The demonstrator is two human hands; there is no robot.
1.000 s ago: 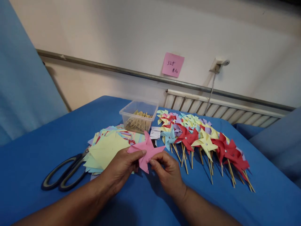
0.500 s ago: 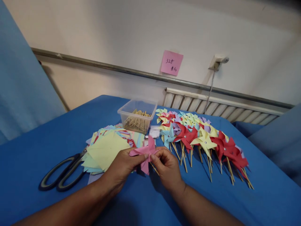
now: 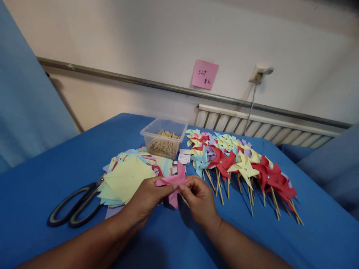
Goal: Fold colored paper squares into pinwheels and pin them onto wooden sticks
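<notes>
A pink paper pinwheel (image 3: 175, 182) is pinched between both hands just above the blue table (image 3: 56, 164). My left hand (image 3: 146, 198) grips its left blade with thumb and fingers. My right hand (image 3: 198, 200) pinches its centre from the right, and a thin wooden stick shows below the fingers. Behind the left hand lies a stack of coloured paper squares (image 3: 127, 177), a yellow one on top.
Black scissors (image 3: 74, 205) lie at the left of the paper stack. A clear plastic box of wooden sticks (image 3: 164, 138) stands behind. Several finished pinwheels on sticks (image 3: 241, 164) lie in rows at the right. A pink note (image 3: 204, 74) hangs on the wall.
The pink pinwheel has tilted from facing me flat to nearly edge-on, and my right hand has moved up to its centre. The view has shifted slightly.
</notes>
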